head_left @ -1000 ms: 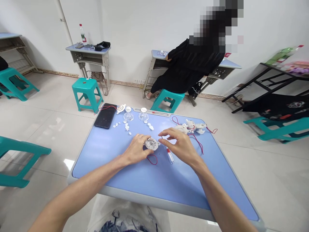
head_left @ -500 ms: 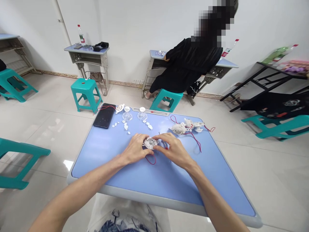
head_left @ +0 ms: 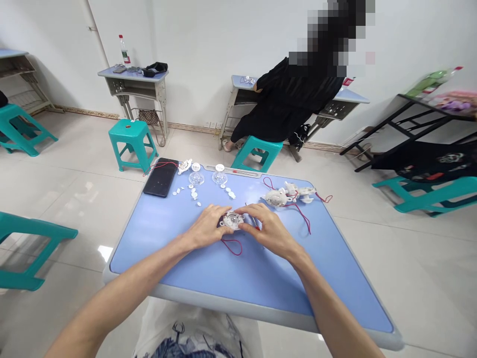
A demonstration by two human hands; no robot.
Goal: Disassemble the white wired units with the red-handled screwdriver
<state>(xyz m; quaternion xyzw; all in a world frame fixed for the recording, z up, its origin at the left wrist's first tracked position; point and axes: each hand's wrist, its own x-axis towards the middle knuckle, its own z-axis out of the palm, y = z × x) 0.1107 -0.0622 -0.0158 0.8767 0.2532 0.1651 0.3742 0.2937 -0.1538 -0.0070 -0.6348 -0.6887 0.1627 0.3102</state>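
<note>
Between my hands is a small white plastic housing (head_left: 232, 220) with a clear round part in its middle. My left hand (head_left: 209, 226) grips its left side, thumb at the near edge. The fingers and thumb of my right hand (head_left: 269, 227) pinch it from the right. A red cord loop (head_left: 234, 247) lies on the desk just below the housing. Partly behind my right hand is a thin tool with a red part (head_left: 257, 224); its full shape is hidden.
On the blue desk (head_left: 223, 278) lie a black phone (head_left: 161, 178), clear domed parts (head_left: 196, 178), small white pieces (head_left: 194, 194) and a white assembly (head_left: 185, 166). More white assemblies with red cords (head_left: 276, 198) sit at right. A person in black (head_left: 294, 99) sits beyond, on a teal stool (head_left: 257, 153).
My left thumb has shifted up along the housing's near edge, and more of the red cord loop shows. Both hands stay around the housing.
</note>
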